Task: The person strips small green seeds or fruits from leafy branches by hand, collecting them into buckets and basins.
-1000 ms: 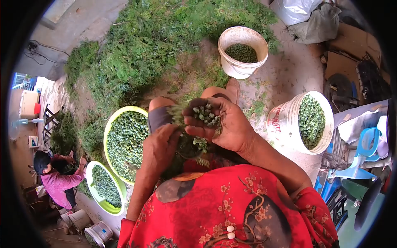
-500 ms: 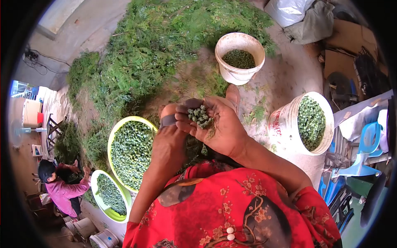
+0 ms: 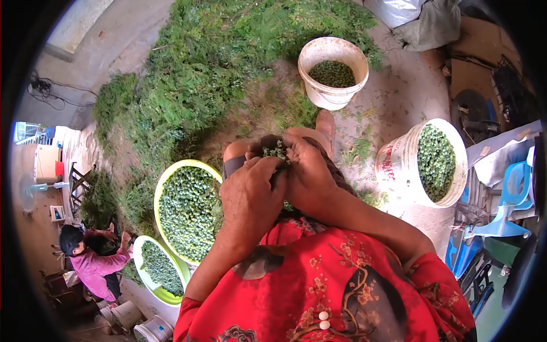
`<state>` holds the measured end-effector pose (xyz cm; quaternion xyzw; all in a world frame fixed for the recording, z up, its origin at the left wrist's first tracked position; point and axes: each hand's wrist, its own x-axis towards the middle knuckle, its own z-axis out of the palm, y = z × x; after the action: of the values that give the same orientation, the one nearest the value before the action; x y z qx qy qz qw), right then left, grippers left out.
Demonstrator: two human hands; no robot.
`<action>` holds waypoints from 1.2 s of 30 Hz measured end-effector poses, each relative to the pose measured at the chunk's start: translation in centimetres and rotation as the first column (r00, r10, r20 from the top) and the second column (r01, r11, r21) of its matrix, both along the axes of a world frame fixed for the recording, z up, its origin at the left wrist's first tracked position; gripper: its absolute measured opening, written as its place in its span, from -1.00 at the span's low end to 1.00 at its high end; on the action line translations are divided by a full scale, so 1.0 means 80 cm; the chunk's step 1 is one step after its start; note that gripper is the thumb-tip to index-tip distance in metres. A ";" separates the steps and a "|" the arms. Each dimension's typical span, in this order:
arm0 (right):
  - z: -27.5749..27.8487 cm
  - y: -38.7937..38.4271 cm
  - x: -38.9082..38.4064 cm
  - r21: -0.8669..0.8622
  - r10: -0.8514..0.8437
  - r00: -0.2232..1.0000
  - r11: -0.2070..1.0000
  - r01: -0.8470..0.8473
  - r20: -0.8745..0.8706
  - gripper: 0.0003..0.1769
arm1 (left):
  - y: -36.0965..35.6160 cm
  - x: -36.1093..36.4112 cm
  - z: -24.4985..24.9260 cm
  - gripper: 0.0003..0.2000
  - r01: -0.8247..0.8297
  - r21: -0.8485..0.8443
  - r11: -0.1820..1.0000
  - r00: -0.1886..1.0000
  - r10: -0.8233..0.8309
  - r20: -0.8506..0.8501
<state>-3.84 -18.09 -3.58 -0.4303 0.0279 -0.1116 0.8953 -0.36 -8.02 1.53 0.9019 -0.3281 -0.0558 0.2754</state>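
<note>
In the head view, my two hands meet above my lap. My right hand [image 3: 313,168] is curled round a small bunch of green seed cones [image 3: 276,151], which shows between the fingers. Against it, my left hand [image 3: 250,188] has its fingers bent in and pressed together at the bunch; whatever its fingertips pinch is hidden. A yellow-rimmed tub [image 3: 158,196] full of green cones is just left of my left hand. Beyond my hands, a white bucket [image 3: 333,98] holds a smaller amount of cones.
Cut green branches [image 3: 199,74] cover the floor ahead. A tilted white bucket [image 3: 393,162] of cones is at right, near a blue plastic stool [image 3: 501,219]. At lower left, a person in pink [image 3: 99,265] sits by a green-rimmed tub [image 3: 178,268].
My hands have closed together round the bunch, which was more exposed on my open palm before. The view has shifted slightly.
</note>
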 end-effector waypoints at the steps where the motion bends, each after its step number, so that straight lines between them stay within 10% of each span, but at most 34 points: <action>1: 0.001 0.001 -0.001 0.002 -0.003 1.000 1.000 0.003 0.000 -0.75 | 0.001 0.001 -0.003 -0.83 0.003 0.002 1.000 1.000 -0.003 0.000; 7: 0.012 -0.005 -0.001 0.395 0.158 0.987 0.909 -0.134 -0.027 -0.70 | 0.002 0.000 -0.002 -0.84 0.023 -0.054 0.998 0.998 -0.025 -0.053; 13: 0.002 0.001 0.006 0.241 0.158 0.983 0.962 -0.131 -0.098 -0.83 | 0.004 0.005 -0.008 -0.88 -0.033 -0.150 0.988 0.999 0.029 -0.028; 16: -0.007 -0.001 0.004 0.408 0.171 0.978 0.907 -0.107 -0.123 -0.82 | 0.010 0.010 -0.005 -0.88 -0.226 -0.314 0.922 0.918 0.094 -0.386; 19: -0.006 -0.003 -0.004 0.043 0.096 0.995 0.995 -0.095 -0.020 -0.78 | 0.012 0.015 -0.003 -0.87 -0.293 -0.416 0.861 0.839 0.023 -0.543; 21: 0.002 -0.005 -0.005 0.813 0.292 0.953 0.535 -0.230 0.077 -0.73 | 0.012 0.015 -0.007 -0.86 -0.345 -0.465 0.815 0.801 -0.003 -0.599; 24: -0.006 0.005 -0.008 0.671 0.218 0.975 0.716 -0.190 0.044 -0.69 | 0.010 0.016 -0.017 -0.87 -0.405 -0.530 0.745 0.768 -0.038 -0.639; 31: -0.010 0.014 -0.004 0.699 0.151 0.988 0.706 -0.117 0.013 -0.71 | 0.014 0.024 -0.024 -0.89 -0.265 -0.521 0.811 0.890 -0.003 -0.457; 34: -0.012 0.003 -0.006 0.639 0.185 0.982 0.751 -0.164 0.036 -0.76 | 0.017 0.026 -0.006 -0.91 -0.430 -0.556 0.712 0.749 -0.062 -0.660; 36: -0.011 -0.013 0.002 0.861 0.213 0.950 0.499 0.096 -0.229 -0.80 | 0.023 0.037 -0.002 -0.88 -0.568 -0.586 0.578 0.753 0.076 -0.654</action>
<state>-3.69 -19.14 -4.42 0.0624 0.2030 0.0160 0.9771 2.64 -6.15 1.39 0.6874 -0.0440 -0.1226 0.7145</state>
